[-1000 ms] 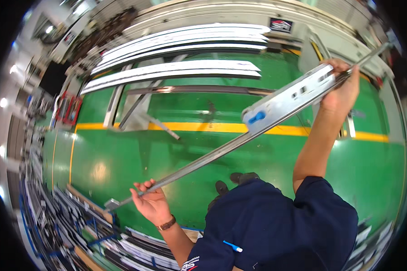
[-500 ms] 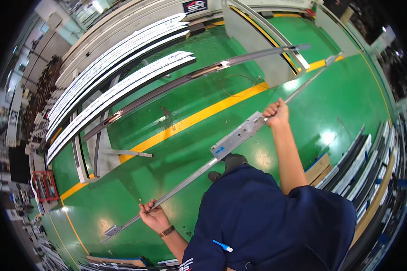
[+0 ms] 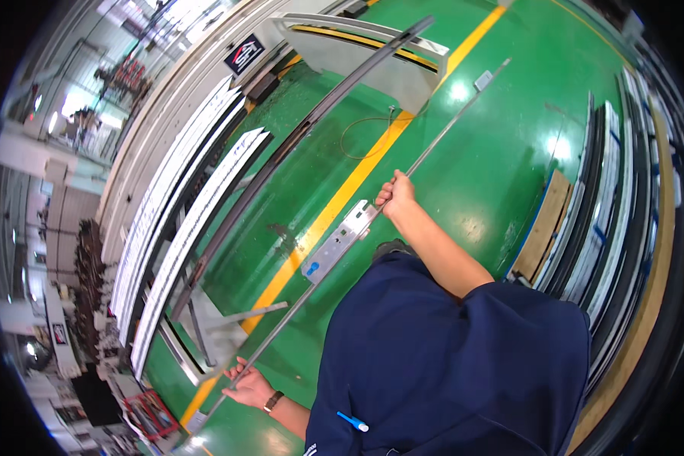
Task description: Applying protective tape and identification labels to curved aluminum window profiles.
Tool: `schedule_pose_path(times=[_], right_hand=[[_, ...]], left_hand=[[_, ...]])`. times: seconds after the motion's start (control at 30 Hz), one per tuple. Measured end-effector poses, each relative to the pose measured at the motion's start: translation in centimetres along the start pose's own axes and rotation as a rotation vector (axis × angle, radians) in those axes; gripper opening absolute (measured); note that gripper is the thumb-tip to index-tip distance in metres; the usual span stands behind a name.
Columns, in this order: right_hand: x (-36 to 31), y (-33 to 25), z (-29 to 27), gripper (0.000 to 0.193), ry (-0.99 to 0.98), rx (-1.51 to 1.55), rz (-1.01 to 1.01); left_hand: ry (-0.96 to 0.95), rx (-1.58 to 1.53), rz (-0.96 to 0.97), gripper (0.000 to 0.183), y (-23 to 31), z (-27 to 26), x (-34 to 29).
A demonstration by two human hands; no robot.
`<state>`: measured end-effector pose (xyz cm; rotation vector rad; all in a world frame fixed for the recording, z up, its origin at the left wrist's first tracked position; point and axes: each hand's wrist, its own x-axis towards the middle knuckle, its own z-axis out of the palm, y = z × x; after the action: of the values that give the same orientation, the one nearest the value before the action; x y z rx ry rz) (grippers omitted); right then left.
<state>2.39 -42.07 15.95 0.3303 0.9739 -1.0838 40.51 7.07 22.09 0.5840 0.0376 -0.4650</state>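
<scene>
**Long Metal Bar (image 3: 280, 326) Held Aslant Above Green Floor (image 3: 471, 176)**

A dark blue shirt (image 3: 448, 365) fills the bottom of the frame, a blue-and-white pen (image 3: 352, 421) showing on its front. At lower left, the left hand (image 3: 251, 388), a dark wristwatch (image 3: 273, 401) behind it, supports the bar on loosely curled fingers. Near center, the right hand (image 3: 396, 194) clenches around the bar, just beside a silver plate (image 3: 340, 242) that bears a blue piece (image 3: 312, 267). The bar runs diagonally from lower left to upper right, where a small grey block (image 3: 482, 80) sits near its tip. Beyond, a yellow line (image 3: 347, 194) crosses the floor on much the same slant. Dark and pale profiles (image 3: 605, 205) lie in rows along the right side, beside a wooden board (image 3: 543, 226). Farther off, a dark beam (image 3: 334, 100) stretches from upper center toward lower left, beside white-faced profiles (image 3: 201, 243) at left. A pale panel (image 3: 361, 67) stands at upper center, and a red tray (image 3: 150, 416) shows at lower left.
</scene>
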Motion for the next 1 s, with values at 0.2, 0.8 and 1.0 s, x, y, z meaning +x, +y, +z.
schedule_pose_path(times=[0.2, 0.8, 1.0], right_hand=[[0.5, 1.0, -1.3, 0.035, 0.042, 0.066, 0.028], [-10.7, -10.8, 6.1, 0.041, -0.332, -0.047, -0.419], [-17.9, -12.5, 11.9, 0.041, -0.552, -0.19, -0.642]], left_hand=[[-0.025, 0.141, -0.039, 0.069, 1.2, -1.1, 2.8], [0.286, 1.083, 0.222, 0.068, -8.8, 2.3, 1.0], [0.008, 1.024, 0.204, 0.053, -10.6, 10.6, -1.7]])
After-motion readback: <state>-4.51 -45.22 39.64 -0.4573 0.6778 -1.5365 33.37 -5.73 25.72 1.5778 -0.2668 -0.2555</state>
